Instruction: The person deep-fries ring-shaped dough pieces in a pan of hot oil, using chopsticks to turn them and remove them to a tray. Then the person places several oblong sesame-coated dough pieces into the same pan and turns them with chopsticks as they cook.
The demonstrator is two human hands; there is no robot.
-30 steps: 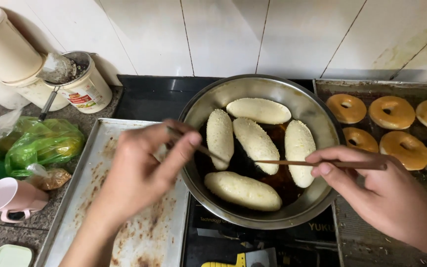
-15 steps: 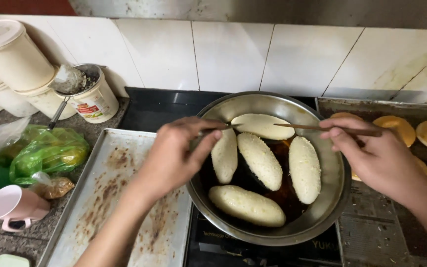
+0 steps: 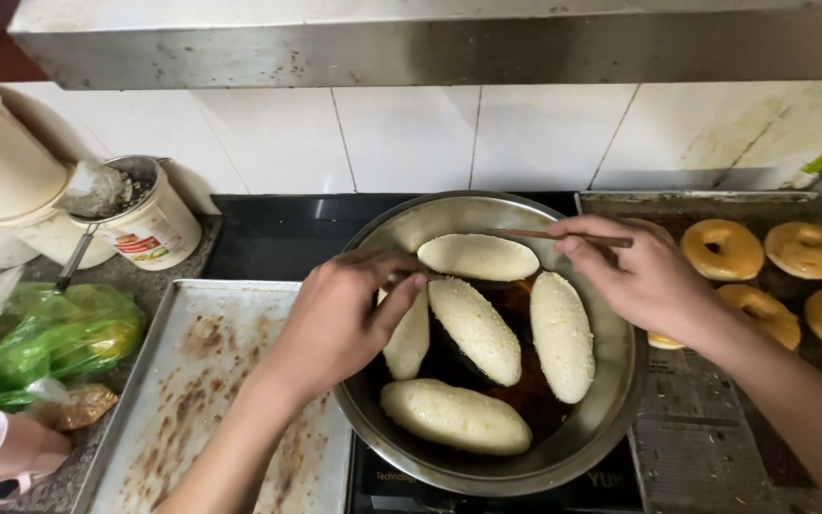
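Both hands shifted far: right hand fingers grip wooden stick above crosswise far dough roll; left hand fingers pinched beside its left end.

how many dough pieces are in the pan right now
5 long dough pieces in the metal pan: one at the back, one at left, partly under the left hand, one in the middle, one at right, one at the front.

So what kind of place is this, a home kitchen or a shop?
Probably a small kitchen that fries dough in batches; home or shop is unclear. A metal pan of oil sits on a black cooktop, fried rings cool on a tray, under a steel hood.
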